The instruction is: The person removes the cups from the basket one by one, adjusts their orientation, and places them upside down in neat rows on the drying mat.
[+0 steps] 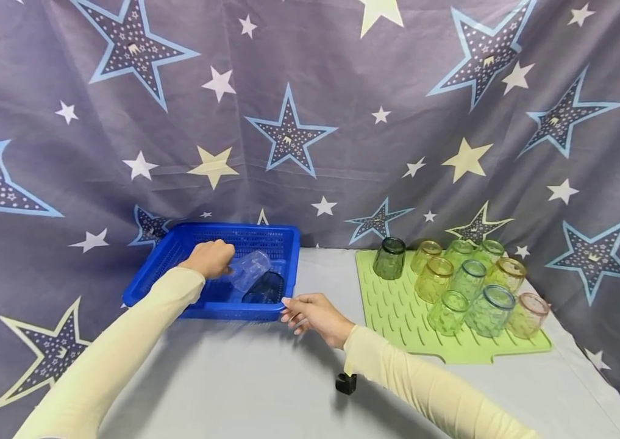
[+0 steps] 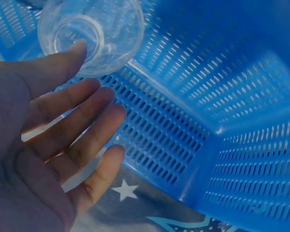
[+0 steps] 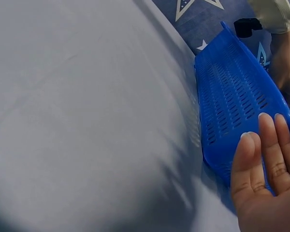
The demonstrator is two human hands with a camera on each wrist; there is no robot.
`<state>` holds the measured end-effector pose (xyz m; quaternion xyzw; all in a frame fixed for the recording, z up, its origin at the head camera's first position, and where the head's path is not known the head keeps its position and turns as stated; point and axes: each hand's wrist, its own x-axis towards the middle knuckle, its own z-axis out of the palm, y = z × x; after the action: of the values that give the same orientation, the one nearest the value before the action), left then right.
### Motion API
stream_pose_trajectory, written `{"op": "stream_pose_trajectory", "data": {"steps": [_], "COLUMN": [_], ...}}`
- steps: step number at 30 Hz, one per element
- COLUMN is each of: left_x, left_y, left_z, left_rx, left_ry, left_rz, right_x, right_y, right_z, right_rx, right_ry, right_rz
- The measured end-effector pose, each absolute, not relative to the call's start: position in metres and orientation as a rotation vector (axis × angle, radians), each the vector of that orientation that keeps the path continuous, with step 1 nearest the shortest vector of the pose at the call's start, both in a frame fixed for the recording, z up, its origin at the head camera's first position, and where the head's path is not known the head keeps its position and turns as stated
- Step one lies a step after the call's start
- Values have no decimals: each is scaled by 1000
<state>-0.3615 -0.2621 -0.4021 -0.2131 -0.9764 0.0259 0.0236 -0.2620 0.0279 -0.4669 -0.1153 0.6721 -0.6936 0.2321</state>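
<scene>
A blue perforated plastic basket (image 1: pixel 216 311) stands at the left of the table. Over its inside, my left hand (image 1: pixel 210 258) holds a clear glass (image 1: pixel 251 271), tilted, with the thumb against it in the left wrist view and the other fingers spread. A dark glass (image 1: pixel 267 289) lies in the basket, just beneath the clear one. My right hand (image 1: pixel 317 316) is at the basket's near right corner, its fingertips touching the rim. From the right wrist, its fingers (image 3: pixel 275 159) look fairly straight, outside the basket wall.
A green drying mat (image 1: pixel 386 317) lies at the right, bearing several upside-down glasses: a dark one (image 1: pixel 390 259), a blue one (image 1: pixel 489 311), a pink one (image 1: pixel 528 316) and others. A small black object (image 1: pixel 345 383) shows by the right sleeve. A star-patterned cloth (image 1: pixel 310 201) hangs behind.
</scene>
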Motion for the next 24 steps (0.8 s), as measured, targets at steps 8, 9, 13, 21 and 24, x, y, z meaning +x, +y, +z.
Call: {"op": "stream_pose_trajectory", "data": {"steps": [8,9,13,21,24], "left_x": [-367,-367,-368,-372,-376], "left_y": [-258,-257,-257,-254,-252], "left_z": [-406,-406,-407,-409,-411], "left_rx": [-725,-726,-734,-755,-765], "left_ry": [-2904,-2896,-2868,-2739,-2708], "left_rz": [180,191,222,279,290], "right_x": [-260,-260,-260,-262,-262], "right_y": [29,29,28,28,29], "right_z": [-465,-465,-467,-469,-469], "right_rx": [-308,-307,-304,-307,-314], "right_ry": [1847,1849,1848,1840,1832], "right_rz": [-1922,-1923,-1922,-1922,-1923]}}
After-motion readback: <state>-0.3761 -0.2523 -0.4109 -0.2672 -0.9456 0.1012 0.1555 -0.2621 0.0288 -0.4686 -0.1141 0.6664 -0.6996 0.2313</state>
